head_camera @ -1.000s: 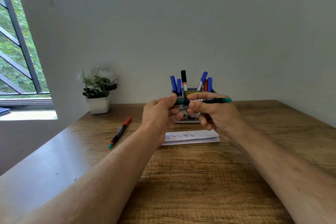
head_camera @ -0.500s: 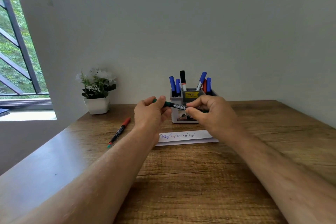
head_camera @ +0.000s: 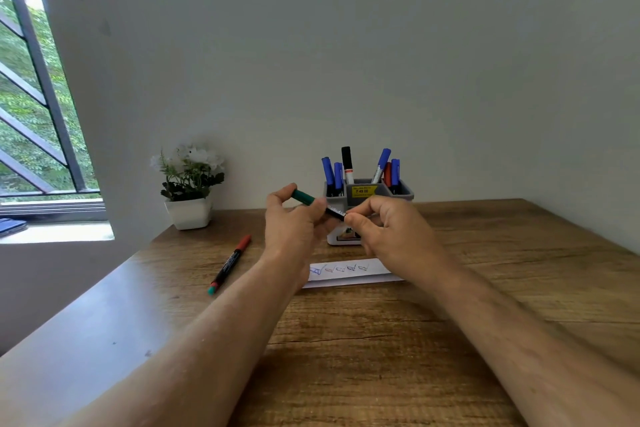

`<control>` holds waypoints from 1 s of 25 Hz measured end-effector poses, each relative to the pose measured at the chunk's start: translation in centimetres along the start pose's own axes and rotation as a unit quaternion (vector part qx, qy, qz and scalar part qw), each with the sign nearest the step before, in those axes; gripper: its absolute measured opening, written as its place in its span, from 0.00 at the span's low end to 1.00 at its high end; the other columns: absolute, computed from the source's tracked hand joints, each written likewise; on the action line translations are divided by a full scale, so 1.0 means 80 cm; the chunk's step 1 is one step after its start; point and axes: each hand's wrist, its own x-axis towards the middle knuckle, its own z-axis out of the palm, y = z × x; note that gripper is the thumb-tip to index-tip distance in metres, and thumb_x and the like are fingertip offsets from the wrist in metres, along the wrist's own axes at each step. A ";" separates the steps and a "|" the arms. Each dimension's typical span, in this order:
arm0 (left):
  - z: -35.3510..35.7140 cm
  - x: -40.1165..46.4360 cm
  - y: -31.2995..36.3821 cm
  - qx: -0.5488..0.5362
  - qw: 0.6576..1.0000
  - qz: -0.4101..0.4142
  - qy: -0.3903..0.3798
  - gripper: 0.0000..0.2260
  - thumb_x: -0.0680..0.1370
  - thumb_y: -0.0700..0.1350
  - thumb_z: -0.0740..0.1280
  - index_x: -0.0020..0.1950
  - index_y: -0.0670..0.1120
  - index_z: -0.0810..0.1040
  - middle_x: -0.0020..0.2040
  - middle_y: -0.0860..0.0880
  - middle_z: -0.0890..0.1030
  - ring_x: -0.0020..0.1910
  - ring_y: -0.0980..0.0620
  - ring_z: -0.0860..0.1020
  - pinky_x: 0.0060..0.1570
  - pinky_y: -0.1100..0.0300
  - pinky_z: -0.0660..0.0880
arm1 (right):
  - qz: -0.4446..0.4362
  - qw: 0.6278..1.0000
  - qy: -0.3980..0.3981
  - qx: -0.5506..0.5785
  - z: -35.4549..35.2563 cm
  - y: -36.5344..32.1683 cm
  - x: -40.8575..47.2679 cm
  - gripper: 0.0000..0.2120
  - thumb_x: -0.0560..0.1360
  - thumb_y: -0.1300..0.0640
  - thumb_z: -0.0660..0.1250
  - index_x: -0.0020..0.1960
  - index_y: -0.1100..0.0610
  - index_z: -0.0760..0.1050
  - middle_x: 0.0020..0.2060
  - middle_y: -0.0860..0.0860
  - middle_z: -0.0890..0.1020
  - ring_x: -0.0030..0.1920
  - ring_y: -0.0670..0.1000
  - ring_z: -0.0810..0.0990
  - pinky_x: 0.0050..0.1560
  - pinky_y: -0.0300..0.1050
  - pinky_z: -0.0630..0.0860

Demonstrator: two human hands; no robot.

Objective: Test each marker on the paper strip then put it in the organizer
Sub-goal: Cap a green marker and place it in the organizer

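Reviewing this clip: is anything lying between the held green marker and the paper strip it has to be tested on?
Nothing visible does. Both hands, left hand and right hand, hold the green marker above the paper strip. The only blocker is its own green cap, which looks still on.

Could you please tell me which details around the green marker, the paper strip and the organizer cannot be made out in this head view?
- Green marker: its right end is hidden inside the right hand; whether the cap is loosened by the left hand cannot be told.
- Paper strip: its left end lies behind the left wrist; the marks are too small to read.
- Organizer: its lower front is covered by both hands; the yellow label's text is too small.
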 end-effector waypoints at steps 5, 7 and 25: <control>0.000 -0.003 -0.008 0.070 0.996 0.057 -0.003 0.26 0.77 0.33 0.69 0.70 0.51 0.64 0.54 0.40 0.80 0.46 0.47 0.85 0.48 0.50 0.83 | 0.015 1.000 -0.015 -0.009 0.002 0.007 0.000 0.07 0.78 0.47 0.66 0.50 0.47 0.80 0.37 0.45 0.83 0.35 0.41 0.82 0.40 0.37 0.78; -0.002 -0.004 -0.006 0.100 0.990 0.103 -0.002 0.26 0.77 0.34 0.69 0.69 0.51 0.65 0.53 0.41 0.80 0.46 0.48 0.85 0.47 0.51 0.83 | 0.016 0.999 -0.005 -0.030 0.000 0.010 0.002 0.09 0.78 0.46 0.65 0.52 0.47 0.81 0.42 0.44 0.84 0.42 0.42 0.82 0.45 0.39 0.79; 0.035 0.069 0.004 0.428 0.826 0.367 -0.009 0.26 0.77 0.42 0.70 0.72 0.58 0.68 0.52 0.50 0.82 0.44 0.58 0.80 0.49 0.60 0.79 | 0.018 0.993 -0.033 -0.114 0.006 0.017 0.009 0.02 0.78 0.51 0.66 0.47 0.47 0.77 0.42 0.43 0.79 0.43 0.43 0.78 0.43 0.39 0.76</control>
